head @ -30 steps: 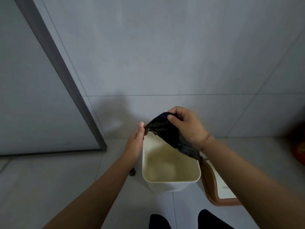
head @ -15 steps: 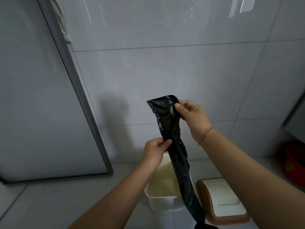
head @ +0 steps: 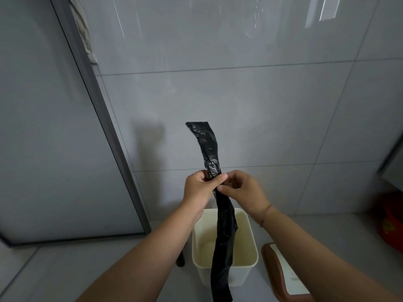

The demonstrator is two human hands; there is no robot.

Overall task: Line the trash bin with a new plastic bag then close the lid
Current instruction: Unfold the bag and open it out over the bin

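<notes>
At far left a grey door [head: 54, 127] in a dark frame leans across the view, with a pale cloth [head: 86, 29] hanging at its upper edge; what the cloth hangs from is cut off by the top of the picture. Just right of that, the left hand [head: 199, 189] is closed on the bag [head: 222, 232], pinching it partway down its length, and the right hand [head: 242, 191] meets it there, fingers curled onto the same spot. The bag is a narrow black strip, folded flat lengthwise: its top end stands up above the hands against the tiled wall [head: 250, 105], and its long lower part hangs in front of the bin [head: 224, 243]. Holding it high and over the open bin lets the folds drop free, and the paired pinch looks like a search for the seam or mouth to pull apart, so the lining itself is not yet begun. The bin stands on the floor, cream inside and seemingly empty, though the strip hides part of its bottom. A small dark thing beside its left base is too dim to name. The bag's lower end runs out of the frame. To the right the lid [head: 283, 277], brown-rimmed with a pale panel, lies off the bin on the floor, partly cut off by the right arm and the lower edge. At far right a red object [head: 390, 227] is blurred and cropped.
</notes>
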